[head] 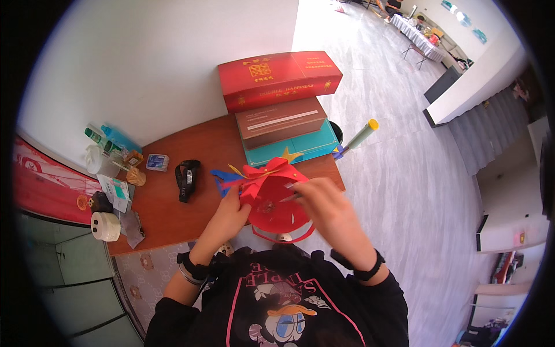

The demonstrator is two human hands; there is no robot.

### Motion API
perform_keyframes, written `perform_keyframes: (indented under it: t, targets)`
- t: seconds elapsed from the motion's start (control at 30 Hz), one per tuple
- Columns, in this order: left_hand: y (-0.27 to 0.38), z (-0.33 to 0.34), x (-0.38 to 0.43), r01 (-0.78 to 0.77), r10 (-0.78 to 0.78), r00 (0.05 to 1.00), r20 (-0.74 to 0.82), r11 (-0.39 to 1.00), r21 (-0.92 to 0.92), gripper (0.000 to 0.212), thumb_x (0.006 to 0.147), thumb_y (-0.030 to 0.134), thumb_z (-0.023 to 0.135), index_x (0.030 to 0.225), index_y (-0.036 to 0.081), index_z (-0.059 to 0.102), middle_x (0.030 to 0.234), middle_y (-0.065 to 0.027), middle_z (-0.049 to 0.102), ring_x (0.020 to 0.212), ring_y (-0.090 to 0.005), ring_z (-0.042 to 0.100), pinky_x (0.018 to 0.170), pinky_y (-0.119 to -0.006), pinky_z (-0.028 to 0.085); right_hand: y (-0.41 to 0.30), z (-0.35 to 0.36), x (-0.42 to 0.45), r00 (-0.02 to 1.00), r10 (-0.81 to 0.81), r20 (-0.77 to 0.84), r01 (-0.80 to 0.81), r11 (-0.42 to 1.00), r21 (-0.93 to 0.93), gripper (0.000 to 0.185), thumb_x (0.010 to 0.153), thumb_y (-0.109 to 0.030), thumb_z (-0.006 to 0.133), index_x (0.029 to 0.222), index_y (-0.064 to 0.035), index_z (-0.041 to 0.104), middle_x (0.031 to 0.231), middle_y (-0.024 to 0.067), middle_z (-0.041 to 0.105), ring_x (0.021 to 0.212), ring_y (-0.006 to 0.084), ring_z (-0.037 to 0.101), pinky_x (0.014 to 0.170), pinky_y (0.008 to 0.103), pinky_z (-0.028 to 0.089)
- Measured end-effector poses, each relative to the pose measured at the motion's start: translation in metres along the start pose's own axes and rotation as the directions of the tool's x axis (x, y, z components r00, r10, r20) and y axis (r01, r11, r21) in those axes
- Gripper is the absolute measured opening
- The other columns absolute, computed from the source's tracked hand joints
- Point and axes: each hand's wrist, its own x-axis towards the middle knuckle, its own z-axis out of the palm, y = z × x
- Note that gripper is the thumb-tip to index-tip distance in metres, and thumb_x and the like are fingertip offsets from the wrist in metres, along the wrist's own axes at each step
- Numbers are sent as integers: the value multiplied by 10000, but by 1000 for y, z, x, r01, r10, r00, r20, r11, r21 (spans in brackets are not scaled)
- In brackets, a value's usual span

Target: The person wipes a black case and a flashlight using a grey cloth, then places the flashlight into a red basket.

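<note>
In front of my chest is a red hollow craft piece (277,212), probably fabric or felt, with its inside turned up and a thin red strap hanging below. Red petal-like shapes, a yellow star (289,155) and a blue piece (226,178) adorn its far edge. My left hand (233,212) grips that edge on the left, thumb on top. Over the opening's right side, my right hand (323,199) has its fingers closed on a slim pointed tool (289,198), its tip toward the inside. The tool's kind is unclear, as my fingers cover most of it.
Beyond the piece, a red box (277,78), a brown box (282,123) and a teal box (295,147) are stacked on the wooden table (160,217). A black headlamp (187,180) and several bottles and jars lie leftward. A yellow-capped tube (362,132) stands past the right edge.
</note>
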Motion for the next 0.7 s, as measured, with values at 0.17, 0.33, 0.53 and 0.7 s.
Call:
perform_keyframes:
  t: [0.17,0.33,0.53,0.7]
  targets:
    - [9,18,4,75,-64,992,-109,992,104,475,793,105,463,1231,-50,359,1101,-318,514,1065,-457,478,907,-427,391,116,9,-45,953,302,28,-302,953,0,225,786,1,577,1011,4,576,898,150,555,784,317,571,667,365,470]
    - [23,26,3,109,-88,986,-140,983,149,443,800,103,450,1207,-53,372,1077,-321,522,1066,-464,469,900,-427,390,179,67,-74,947,252,198,-222,961,-162,188,793,-46,540,975,-17,576,892,160,532,843,334,550,704,396,468]
    - [33,34,6,90,-62,984,-169,983,162,411,812,91,437,1189,-60,377,1106,-330,496,1059,-472,461,890,-431,391,188,66,-73,976,212,52,-213,977,16,168,775,-63,557,938,-28,577,878,145,539,846,318,552,672,385,471]
    - [35,46,12,11,52,968,-246,969,247,361,816,90,451,1137,-64,394,1109,-322,478,1035,-468,464,865,-447,398,119,-2,-51,975,209,-74,-198,971,132,136,777,-23,585,912,-14,592,789,135,554,768,313,567,646,375,464]
